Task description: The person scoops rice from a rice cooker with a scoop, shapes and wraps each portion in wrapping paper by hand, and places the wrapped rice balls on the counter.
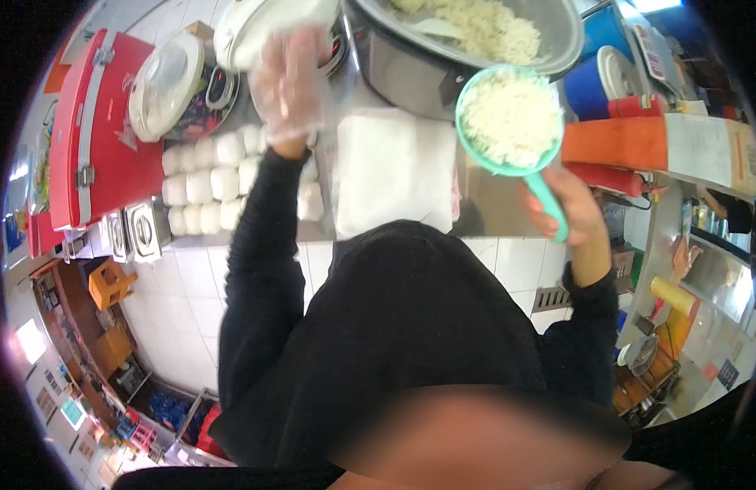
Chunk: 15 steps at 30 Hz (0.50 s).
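My right hand (571, 205) is closed around the handle of a turquoise plastic scoop (544, 199), whose round bowl is heaped with white rice (511, 119). The scoop is at the near rim of a large rice pot (402, 82) that holds more rice and a pale paddle (438, 27). My left hand (292, 76), in a clear plastic glove and blurred, is raised over the counter near a white-lidded cooker (249, 37); whether it holds anything cannot be told. Between my hands lies a stack of white paper sheets (395, 171). Left of it, several white wrapped bundles (222, 184) stand in rows, partly behind my left sleeve.
A red cool box (118, 135) and a second white-lidded cooker (168, 86) stand at the left. Steel containers (146, 229) sit by the counter's left edge. An orange box (617, 144) and red cylinders (604, 179) are at the right. Another person's hand (683, 257) shows far right.
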Each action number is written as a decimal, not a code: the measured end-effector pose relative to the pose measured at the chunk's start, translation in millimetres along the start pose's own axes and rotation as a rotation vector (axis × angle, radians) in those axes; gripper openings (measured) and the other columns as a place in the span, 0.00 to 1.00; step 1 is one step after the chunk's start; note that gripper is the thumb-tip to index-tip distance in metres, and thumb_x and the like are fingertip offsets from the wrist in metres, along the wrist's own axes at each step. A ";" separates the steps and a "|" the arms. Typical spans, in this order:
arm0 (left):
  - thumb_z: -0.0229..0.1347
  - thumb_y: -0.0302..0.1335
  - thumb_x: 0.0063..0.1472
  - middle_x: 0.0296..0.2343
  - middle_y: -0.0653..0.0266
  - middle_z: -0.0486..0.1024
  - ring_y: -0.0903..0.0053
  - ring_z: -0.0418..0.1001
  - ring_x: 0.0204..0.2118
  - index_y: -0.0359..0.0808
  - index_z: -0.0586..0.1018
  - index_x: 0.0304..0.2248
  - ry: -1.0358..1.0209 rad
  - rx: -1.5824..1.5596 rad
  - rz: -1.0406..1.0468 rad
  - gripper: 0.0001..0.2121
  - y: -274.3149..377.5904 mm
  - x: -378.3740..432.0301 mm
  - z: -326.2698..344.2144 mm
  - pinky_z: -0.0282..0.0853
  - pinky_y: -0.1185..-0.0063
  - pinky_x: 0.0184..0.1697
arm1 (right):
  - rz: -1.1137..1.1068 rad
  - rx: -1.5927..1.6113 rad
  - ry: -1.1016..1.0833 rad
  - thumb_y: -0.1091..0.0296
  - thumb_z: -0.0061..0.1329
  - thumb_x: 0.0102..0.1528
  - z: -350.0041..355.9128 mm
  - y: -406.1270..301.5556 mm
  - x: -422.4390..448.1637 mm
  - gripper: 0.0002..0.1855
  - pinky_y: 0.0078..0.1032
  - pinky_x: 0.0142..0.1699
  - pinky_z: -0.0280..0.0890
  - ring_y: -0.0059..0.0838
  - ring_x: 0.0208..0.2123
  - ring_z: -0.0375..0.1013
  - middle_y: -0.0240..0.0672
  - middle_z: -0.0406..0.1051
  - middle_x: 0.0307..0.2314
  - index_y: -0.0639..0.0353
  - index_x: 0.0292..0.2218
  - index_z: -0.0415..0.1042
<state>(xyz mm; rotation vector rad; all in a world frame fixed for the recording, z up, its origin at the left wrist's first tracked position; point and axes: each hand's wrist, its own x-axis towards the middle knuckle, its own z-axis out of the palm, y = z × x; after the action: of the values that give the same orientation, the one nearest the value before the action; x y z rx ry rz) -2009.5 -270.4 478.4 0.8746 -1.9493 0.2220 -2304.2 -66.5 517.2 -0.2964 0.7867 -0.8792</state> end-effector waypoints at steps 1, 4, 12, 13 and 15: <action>0.48 0.23 0.49 0.24 0.65 0.72 0.71 0.69 0.26 0.38 0.73 0.33 -0.026 -0.420 -0.397 0.09 -7.3 -40.3 5.9 0.65 0.76 0.26 | -0.037 0.023 -0.100 0.60 0.35 0.60 -11.5 27.3 9.0 0.14 0.14 0.15 0.55 0.18 0.12 0.59 0.32 0.62 0.19 0.63 0.34 0.61; 0.47 0.25 0.54 0.22 0.65 0.71 0.71 0.69 0.25 0.38 0.74 0.31 -0.238 -0.357 -0.667 0.06 -15.5 -175.6 14.5 0.64 0.76 0.26 | -0.147 -0.162 0.272 0.61 0.38 0.59 -24.3 105.0 50.8 0.14 0.15 0.17 0.57 0.18 0.14 0.62 0.33 0.64 0.21 0.62 0.40 0.64; 0.46 0.36 0.58 0.24 0.51 0.73 0.58 0.72 0.30 0.36 0.74 0.34 -0.855 -0.527 -1.198 0.12 28.4 -285.6 14.9 0.66 0.66 0.33 | -0.726 -1.963 0.740 0.66 0.49 0.48 -89.7 245.2 143.2 0.27 0.29 0.25 0.63 0.30 0.20 0.66 0.32 0.63 0.19 0.47 0.51 0.62; 0.45 0.37 0.58 0.26 0.49 0.73 0.56 0.71 0.31 0.37 0.74 0.34 -0.922 -0.490 -0.972 0.13 27.1 -286.1 12.5 0.65 0.66 0.34 | -0.727 -2.035 0.756 0.66 0.49 0.47 -88.4 244.2 141.3 0.28 0.29 0.25 0.63 0.30 0.20 0.65 0.31 0.61 0.18 0.46 0.51 0.62; 0.45 0.36 0.57 0.28 0.47 0.73 0.54 0.71 0.32 0.36 0.74 0.34 -0.999 -0.426 -0.698 0.13 29.5 -279.4 7.6 0.65 0.66 0.35 | -0.732 -2.033 0.719 0.66 0.49 0.47 -94.1 235.0 140.0 0.28 0.29 0.25 0.63 0.29 0.20 0.65 0.30 0.61 0.18 0.45 0.51 0.62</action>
<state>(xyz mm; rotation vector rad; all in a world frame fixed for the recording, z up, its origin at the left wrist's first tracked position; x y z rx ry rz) -1953.3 -117.3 249.5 1.4494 -2.2356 -1.1985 -2183.0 -22.9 258.2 -2.2332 2.1440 -0.4791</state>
